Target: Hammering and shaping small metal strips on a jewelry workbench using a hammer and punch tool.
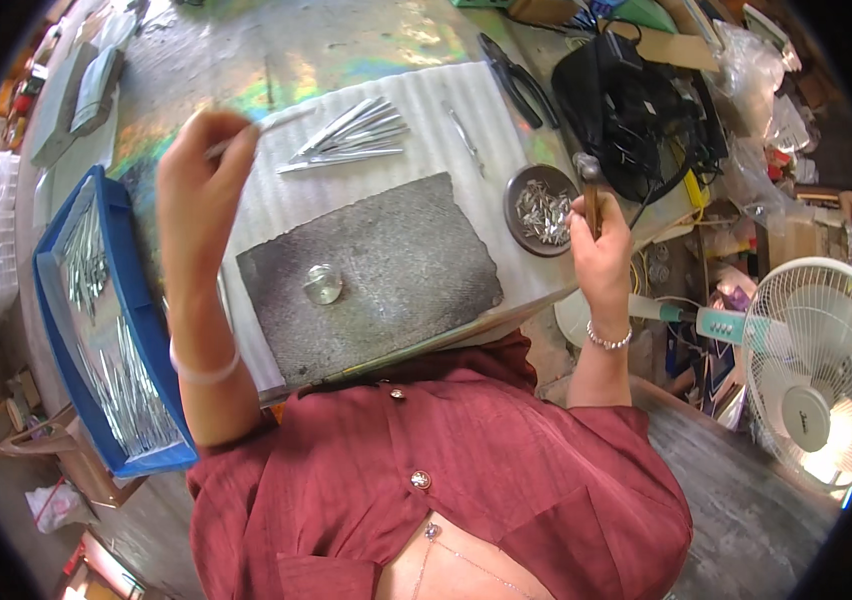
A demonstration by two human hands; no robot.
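Note:
My left hand [208, 180] is closed, its fingers pinching a slim silvery metal rod [288, 118] above the white foam sheet; the hand is slightly blurred. In my right hand [603, 250] I grip a small hammer [591, 190] by its wooden handle, head up, beside a dark round bowl [512, 222] of small shiny metal bits [544, 210]. A fan-shaped pile of slender metal pieces [356, 135] lies on the foam sheet [271, 205]. Between my arms is a rough dark grey mat [396, 250], with a shiny round block [323, 283] on it.
A blue tray [126, 225] at the left holds many slender metal pieces [126, 390]. Black-handled pliers [518, 85] and a thin pointed metal tool [463, 138] lie farther back. A black bag [636, 105] rests at the back right, and a white fan [808, 350] stands at the right.

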